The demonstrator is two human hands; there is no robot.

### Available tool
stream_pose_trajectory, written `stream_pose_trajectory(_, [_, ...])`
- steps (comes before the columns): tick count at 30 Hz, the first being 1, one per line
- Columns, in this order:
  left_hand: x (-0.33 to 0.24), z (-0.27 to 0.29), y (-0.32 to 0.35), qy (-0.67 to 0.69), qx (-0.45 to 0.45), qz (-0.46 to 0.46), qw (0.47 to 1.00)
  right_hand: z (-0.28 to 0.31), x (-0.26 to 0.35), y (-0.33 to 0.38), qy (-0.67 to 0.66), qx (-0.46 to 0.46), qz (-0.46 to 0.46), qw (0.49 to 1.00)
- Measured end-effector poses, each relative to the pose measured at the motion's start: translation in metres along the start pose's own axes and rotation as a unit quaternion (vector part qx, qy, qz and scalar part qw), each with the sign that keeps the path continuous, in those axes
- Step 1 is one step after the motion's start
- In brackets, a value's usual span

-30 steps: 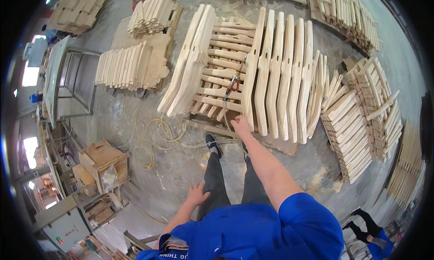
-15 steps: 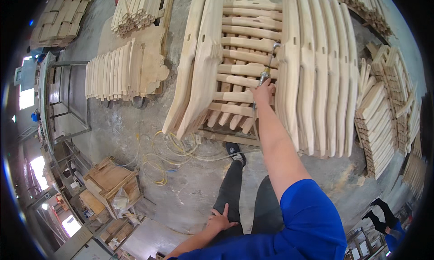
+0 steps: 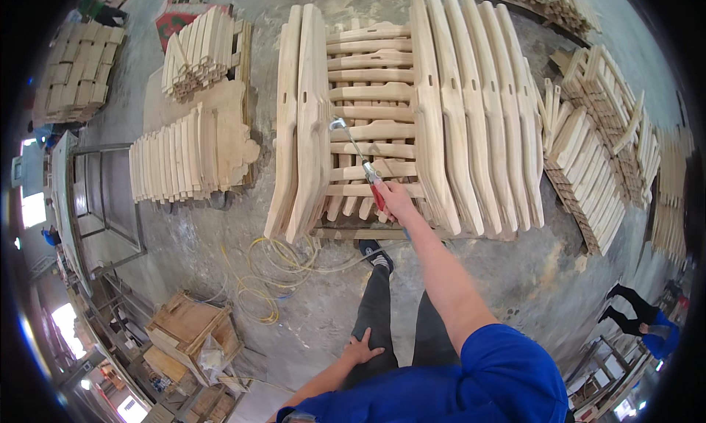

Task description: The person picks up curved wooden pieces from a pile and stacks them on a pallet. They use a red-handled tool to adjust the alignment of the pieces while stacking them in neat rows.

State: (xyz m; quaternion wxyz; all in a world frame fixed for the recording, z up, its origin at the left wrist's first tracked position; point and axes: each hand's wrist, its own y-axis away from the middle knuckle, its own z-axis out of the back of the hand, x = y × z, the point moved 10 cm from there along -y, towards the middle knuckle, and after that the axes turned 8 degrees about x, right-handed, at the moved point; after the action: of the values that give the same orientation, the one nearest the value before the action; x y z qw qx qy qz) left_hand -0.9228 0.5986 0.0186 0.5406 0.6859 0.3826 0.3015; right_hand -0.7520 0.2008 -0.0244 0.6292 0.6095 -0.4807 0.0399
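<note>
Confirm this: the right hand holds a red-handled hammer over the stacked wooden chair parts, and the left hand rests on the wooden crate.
Not quite. The head view shows the left hand resting on the person's own thigh, apart from the wooden crate. The right hand does hold the red-handled hammer over the stacked wooden chair parts.

right hand (image 3: 393, 200): hammer (image 3: 358, 152) now raised | head over wooden pieces (image 3: 371, 114)

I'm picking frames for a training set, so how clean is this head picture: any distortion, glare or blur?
Head view: strong fisheye bending, so the long wooden parts bow toward the rim, with black corners; windows at the left edge are blown out; daylight is soft, shadows faint; the right hand and hammer are sharp; the left hand rests on the thigh.
</note>
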Motion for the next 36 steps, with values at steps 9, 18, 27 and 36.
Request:
stream_pose_trajectory(9, [0.002, 0.006, 0.047, 0.074, -0.088, -0.086, 0.990, 0.030, 0.035, -0.014, 0.114, -0.026, 0.075, 0.990])
stream_pose_trajectory(18, [0.067, 0.366, 0.117, 0.070, -0.642, -0.040, 0.763, 0.029, 0.053, 0.015, 0.074, 0.046, 0.028, 0.996])
stream_pose_trajectory(27, [-0.017, 0.450, 0.065, 0.032, -0.529, 0.096, 0.843, 0.049, 0.028, 0.002, 0.061, -0.008, 0.030, 0.998])
stream_pose_trajectory(36, [-0.015, 0.454, 0.067, 0.000, -0.529, 0.132, 0.838, 0.062, 0.048, -0.045, 0.165, -0.036, 0.023, 0.985])
